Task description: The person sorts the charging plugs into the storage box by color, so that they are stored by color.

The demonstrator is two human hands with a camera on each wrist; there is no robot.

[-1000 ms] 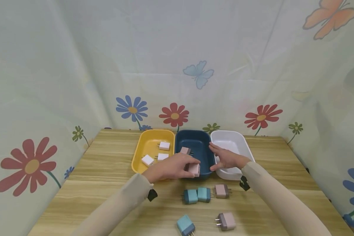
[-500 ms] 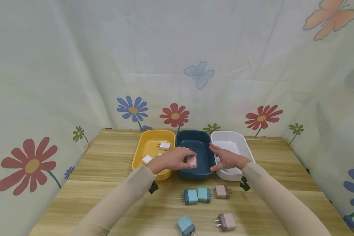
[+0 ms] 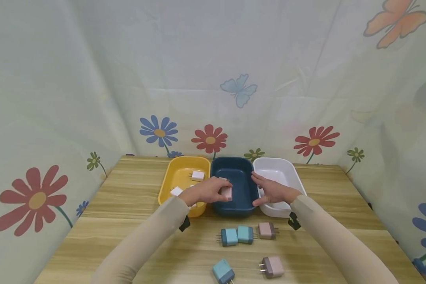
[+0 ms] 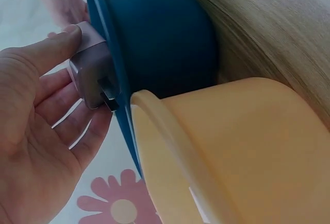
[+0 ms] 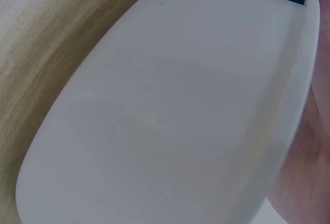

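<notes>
A pink charger plug (image 3: 226,193) with a grey prong end is pinched between the thumb and fingers of my left hand (image 3: 206,190). It is over the near left part of the dark blue tray (image 3: 239,185). In the left wrist view the same charger plug (image 4: 95,74) is by the blue rim, its prongs pointing toward the yellow tray (image 4: 247,126). A second pink charger in the blue tray is mostly hidden behind my left hand. My right hand (image 3: 275,190) rests over the edges where the blue and white trays (image 3: 285,169) meet, fingers extended, holding nothing.
The yellow tray holds several white chargers (image 3: 198,176), partly covered by my left hand. Nearer on the wooden table (image 3: 127,228) lie teal chargers (image 3: 229,236) and pink chargers (image 3: 272,267). A flower-printed cloth (image 3: 269,118) stands behind the table.
My left hand has carried the pink charger from the blue tray's near edge further in, then slightly left. The right hand has stayed in place.
</notes>
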